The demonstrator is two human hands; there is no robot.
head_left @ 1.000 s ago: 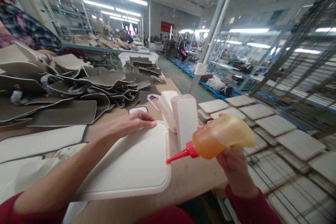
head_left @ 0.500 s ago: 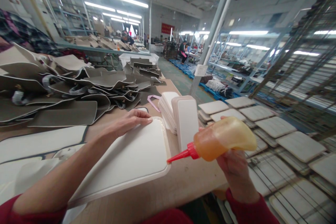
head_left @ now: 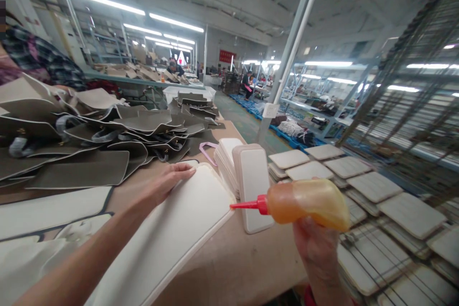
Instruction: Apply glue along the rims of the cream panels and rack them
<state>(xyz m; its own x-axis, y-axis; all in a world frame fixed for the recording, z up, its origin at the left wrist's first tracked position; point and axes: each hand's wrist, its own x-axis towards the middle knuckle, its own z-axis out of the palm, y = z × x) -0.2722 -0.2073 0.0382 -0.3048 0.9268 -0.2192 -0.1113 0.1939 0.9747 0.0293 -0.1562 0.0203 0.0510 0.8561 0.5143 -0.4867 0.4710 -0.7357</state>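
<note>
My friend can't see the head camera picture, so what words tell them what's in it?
The person's right hand holds an amber squeeze bottle, its red nozzle at a corner of a white panel that the left hand grips by its far edge. Beyond lie grey-brown pieces in a heap, with pale panels laid out to the right.

I see a glossy plastic bottle in the right fingers, a smooth matt panel at the left fingers.
</note>
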